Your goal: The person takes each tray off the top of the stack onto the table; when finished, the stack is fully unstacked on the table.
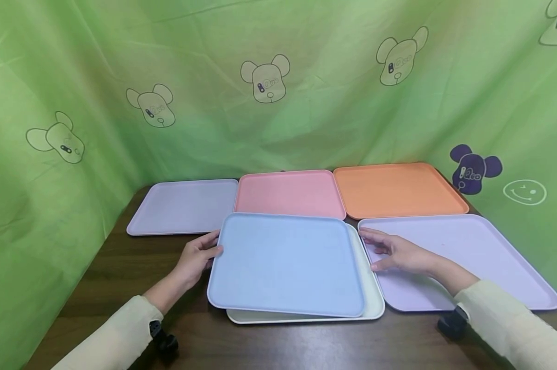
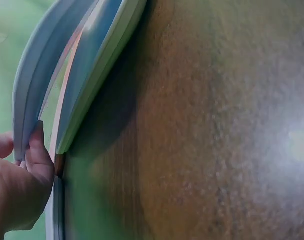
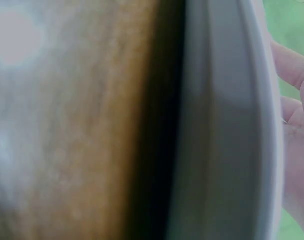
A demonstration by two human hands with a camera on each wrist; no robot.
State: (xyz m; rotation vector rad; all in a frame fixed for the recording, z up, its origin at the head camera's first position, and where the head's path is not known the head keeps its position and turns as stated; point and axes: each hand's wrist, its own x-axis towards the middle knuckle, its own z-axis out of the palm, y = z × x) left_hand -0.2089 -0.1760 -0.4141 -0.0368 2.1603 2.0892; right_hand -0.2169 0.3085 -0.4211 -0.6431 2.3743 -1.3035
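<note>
In the head view my left hand [image 1: 190, 264] pinches the left edge of a light blue tray [image 1: 288, 264]. The thumb lies on top of the rim and the fingers are underneath. Below the blue tray lies a whitish tray [image 1: 373, 293], mostly covered; the left wrist view shows a gap between the raised blue tray [image 2: 34, 75] and the pale tray [image 2: 104, 65] under it. My right hand [image 1: 401, 254] hovers at the left rim of a lavender tray [image 1: 463, 252], its fingers loosely bent, apart from the blue tray. Whether its fingertips touch a rim is unclear.
Along the back stand a pale lavender tray [image 1: 188, 205], a pink tray [image 1: 290, 195] and an orange tray [image 1: 398, 190], side by side on the dark wooden table [image 1: 121, 288]. Green printed cloth [image 1: 204, 133] hangs behind and at both sides.
</note>
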